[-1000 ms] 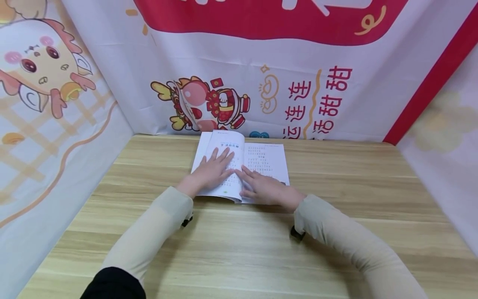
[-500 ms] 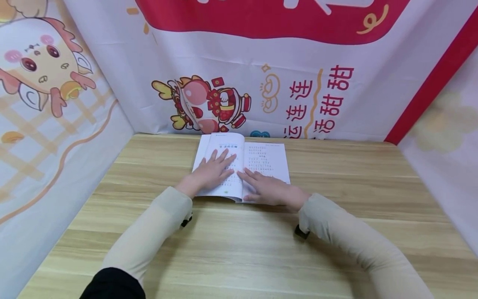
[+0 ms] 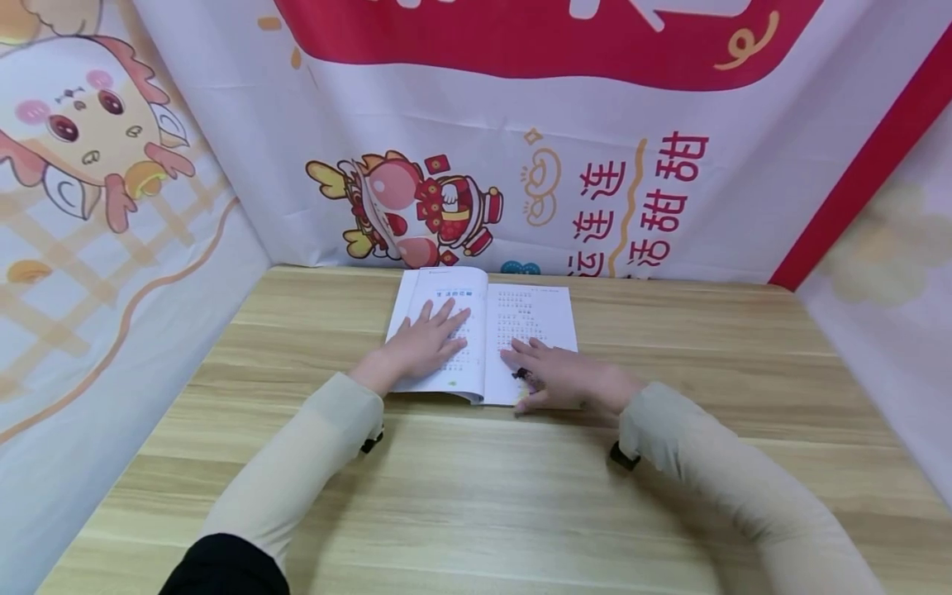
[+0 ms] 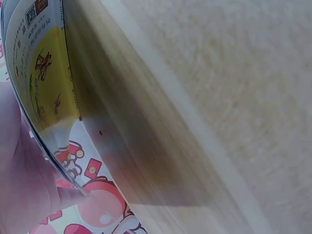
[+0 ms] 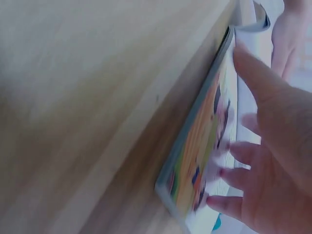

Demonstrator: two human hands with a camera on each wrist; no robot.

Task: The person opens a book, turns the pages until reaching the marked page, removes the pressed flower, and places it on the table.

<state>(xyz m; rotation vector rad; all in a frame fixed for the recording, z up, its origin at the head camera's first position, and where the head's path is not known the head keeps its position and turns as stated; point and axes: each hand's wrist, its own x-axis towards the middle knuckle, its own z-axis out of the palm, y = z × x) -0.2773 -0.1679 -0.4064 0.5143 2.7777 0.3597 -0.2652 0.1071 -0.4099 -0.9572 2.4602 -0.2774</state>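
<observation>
An open book with printed pages lies on the wooden table, its left side thicker and bulging up near the spine. My left hand rests flat, fingers spread, on the left page. Over the right page is my right hand, its fingers apart and loosely bent, the thumb near the bottom edge. The right wrist view shows a colourful picture on that page beneath the right hand; whether every fingertip touches it I cannot tell. In the left wrist view the left hand is beside the book's raised yellow underside.
The wooden table extends around the book on all sides. Behind it hangs a white and red printed cloth, close to the book's top edge. Another printed cloth borders the left side, and a pale one the right.
My right hand has slid right, from the spine across the right page, uncovering part of a picture there. The left hand has stayed in place on the left page.
</observation>
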